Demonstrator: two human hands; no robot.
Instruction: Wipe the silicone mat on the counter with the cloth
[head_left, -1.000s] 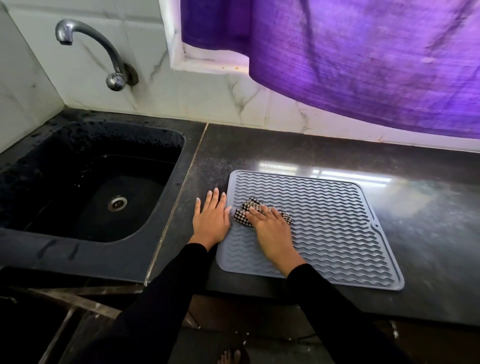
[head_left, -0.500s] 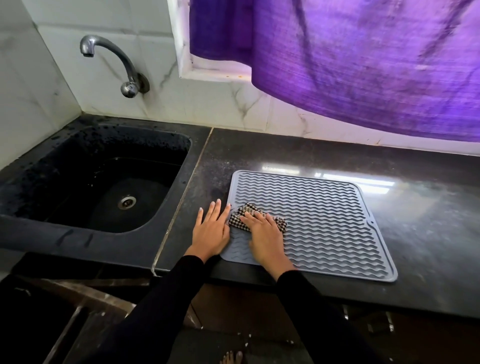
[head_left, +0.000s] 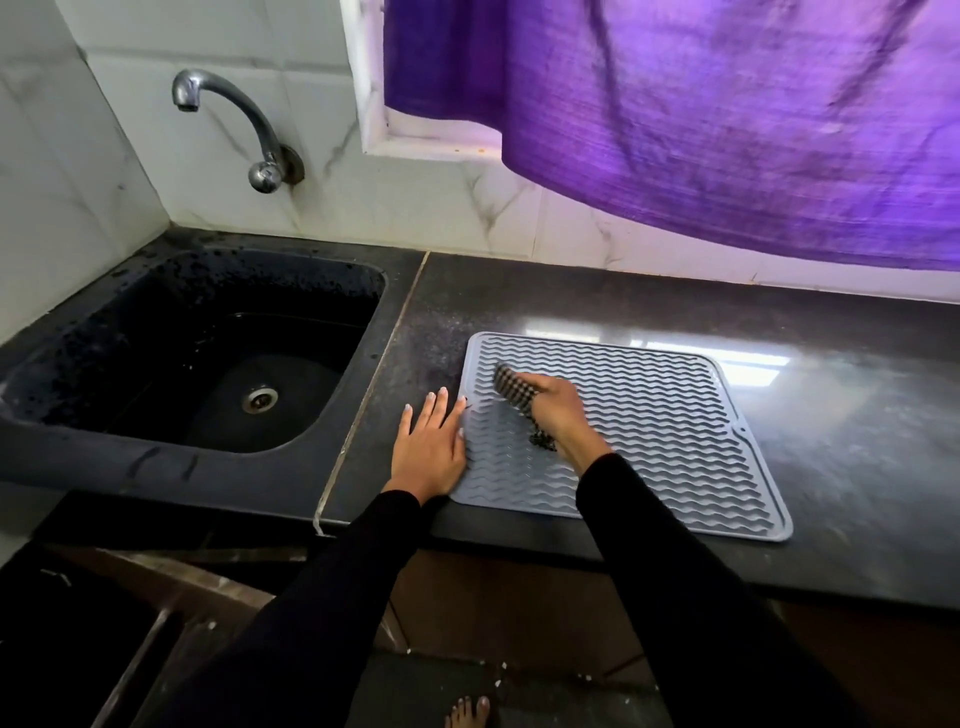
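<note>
Sink (head_left: 130, 457) and tap (head_left: 249, 124) are sitting at far left, well apart from the work; neither is being touched.

Left hand (head_left: 428, 449) is being laid flat on the bench (head_left: 857, 426), fingers straight and spread, nothing held. Its thumb side is lying against the mat's left edge, the thumb just over the rim, so the mat (head_left: 675, 441) is judged to be pinned against sliding. Wrist is low, black sleeve (head_left: 322, 597) running back toward the body.

Mat: grey, wavy-ribbed, lying flat on the bench to the right of the sink, near edge close to the bench front.

Cloth (head_left: 511, 392): checked, bunched, being pressed on the mat's left part, toward the far corner. It is being gripped by the right hand (head_left: 558, 415), fingers curled over it, a tail of cloth trailing out under the palm toward the wrist. Wrist is being held above the ribs, forearm slanting in from lower right.

Step in hand: wiping is judged to be under way, the left portion being worked. Most of the mat to the right shows no cloth on it; how clean it is cannot be told.

Next move is judged to call for the cloth being drawn rightward along the ribs under steady pressure, while the left edge is being held down.
</note>
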